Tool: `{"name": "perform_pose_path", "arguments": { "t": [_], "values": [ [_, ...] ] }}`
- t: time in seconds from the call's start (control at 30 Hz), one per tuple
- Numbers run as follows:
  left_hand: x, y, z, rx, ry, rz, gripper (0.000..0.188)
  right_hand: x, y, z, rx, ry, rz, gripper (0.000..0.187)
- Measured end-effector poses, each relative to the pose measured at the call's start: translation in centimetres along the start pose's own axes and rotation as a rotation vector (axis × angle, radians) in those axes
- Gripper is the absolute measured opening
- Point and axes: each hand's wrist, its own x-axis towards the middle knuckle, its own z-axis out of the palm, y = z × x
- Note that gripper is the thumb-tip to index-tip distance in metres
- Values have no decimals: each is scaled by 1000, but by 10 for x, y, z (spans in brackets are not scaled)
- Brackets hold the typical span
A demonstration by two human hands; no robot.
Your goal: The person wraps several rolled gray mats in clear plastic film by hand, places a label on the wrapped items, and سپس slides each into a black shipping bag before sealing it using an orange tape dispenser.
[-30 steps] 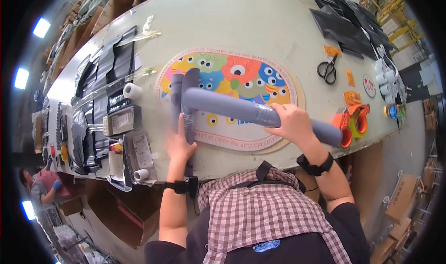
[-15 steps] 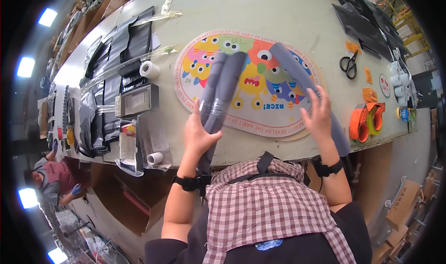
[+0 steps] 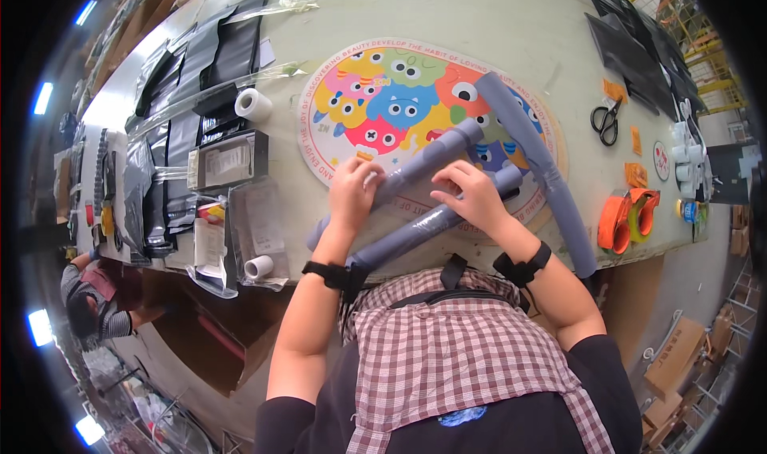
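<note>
My left hand point(image 3: 352, 197) lies over a grey-blue wrapped roll point(image 3: 423, 165), its fingers curled against the roll's side. My right hand point(image 3: 477, 197) hovers over a second grey-blue roll point(image 3: 411, 234), fingers bent, with a gap between thumb and forefinger. Clear film glints on that roll, which lies slantwise nearer to me. To the right, a third grey-blue roll point(image 3: 537, 154) slopes down toward the table edge, touched by neither hand. Beneath the rolls is an oval mat point(image 3: 407, 106) printed with colourful cartoon monsters, partly covered by rolls and hands.
Orange tape dispensers point(image 3: 627, 221), black scissors point(image 3: 606, 123) and orange packets point(image 3: 635, 174) are at right. Black plastic bags point(image 3: 188, 126), a white roll point(image 3: 253, 105) and an open box point(image 3: 229, 164) occupy the left. Another person point(image 3: 100, 298) is at far left.
The two rolls at my left hand have swung from near upright to a rightward slant and separated. My right hand has left the third roll and moved left over them.
</note>
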Motion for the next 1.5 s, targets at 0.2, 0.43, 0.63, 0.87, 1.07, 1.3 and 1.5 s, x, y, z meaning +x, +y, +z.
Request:
{"name": "perform_pose_path", "arguments": {
  "t": [0.2, 0.43, 0.63, 0.87, 1.07, 1.3, 1.5],
  "values": [
    [10, -4, 9, -12, 19, -52, 8, 61, -4, 20, -366, -1, -638, 28],
    [7, -6, 14, -68, 11, -152, 7, 100, 11, 18, -281, -283, -854, 15],
    [11, -14, 11, -153, -10, -219, 7, 90, 1, 22, -864, -228, -1236, 7],
    [25, -24, 8, -160, 75, -299, 7, 108, -3, 42, -914, -229, -1116, 12],
    [-2, 0, -14, -24, -94, -25, 28, 119, 5, 47, -903, -311, -857, 18],
    [5, 3, -7, -165, -73, -288, 31, 119, 16, 49, -328, -194, -569, 8],
    [6, 8, 9, 267, -77, 41, 13, 116, 13, 45, -206, -169, -518, 8]
  ]
}}
